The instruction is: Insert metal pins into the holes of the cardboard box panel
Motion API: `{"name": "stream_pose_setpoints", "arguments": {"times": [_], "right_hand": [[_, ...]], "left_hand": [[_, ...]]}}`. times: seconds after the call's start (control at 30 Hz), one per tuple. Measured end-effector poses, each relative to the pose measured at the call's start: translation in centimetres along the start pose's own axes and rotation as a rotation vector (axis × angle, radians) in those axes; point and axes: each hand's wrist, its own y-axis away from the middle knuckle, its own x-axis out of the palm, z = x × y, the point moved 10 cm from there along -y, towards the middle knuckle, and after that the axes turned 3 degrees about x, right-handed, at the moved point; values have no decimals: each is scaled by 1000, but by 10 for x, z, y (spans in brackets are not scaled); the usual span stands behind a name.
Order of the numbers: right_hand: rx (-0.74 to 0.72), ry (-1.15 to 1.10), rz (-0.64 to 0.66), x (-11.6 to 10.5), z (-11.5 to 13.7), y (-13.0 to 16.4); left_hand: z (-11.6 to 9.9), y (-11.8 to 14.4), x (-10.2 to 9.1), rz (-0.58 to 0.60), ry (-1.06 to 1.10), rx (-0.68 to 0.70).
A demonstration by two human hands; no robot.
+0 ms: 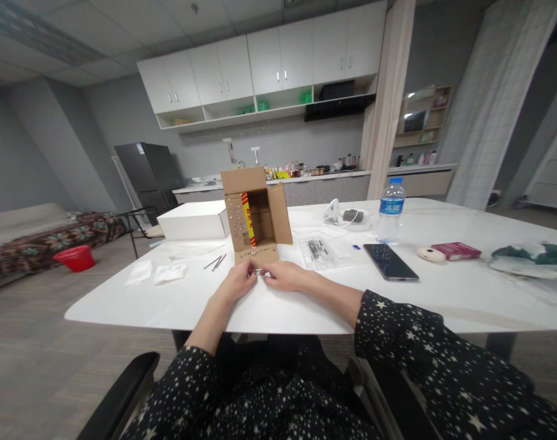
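Observation:
My left hand (242, 278) and my right hand (287, 276) rest near the front of the white table, fingertips curled inward and almost meeting. Between them are small shiny metal pieces (258, 272), too small to name. Just beyond my fingers stands an open cardboard box (279, 214), its opening facing me. Many small shiny bits dot its left flap (235, 225) and the lower flap (256, 253), which comes down close to my hands. Both hands have closed fingers; what exactly each one pinches is hidden.
Left of the box are thin tweezers-like tools (218, 262), white crumpled pads (170, 274) and a white box (193, 221). To the right lie a clear plastic case (324, 253) with dark pieces, a phone (390, 263), a water bottle (391, 211) and a dark red box (457, 250).

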Motion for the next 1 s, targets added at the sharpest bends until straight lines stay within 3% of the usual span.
{"name": "stream_pose_setpoints", "arguments": {"times": [0.53,0.73,1.0], "right_hand": [[-2,19,-6,1,-1,-1],[-4,12,-4,0,-1,0],[-36,-18,-20,-3,3,0]], "left_hand": [[7,-1,2,20,-202,-29],[5,-2,0,-31,-150,26],[-3,-4,-17,-181,39,75]]}}
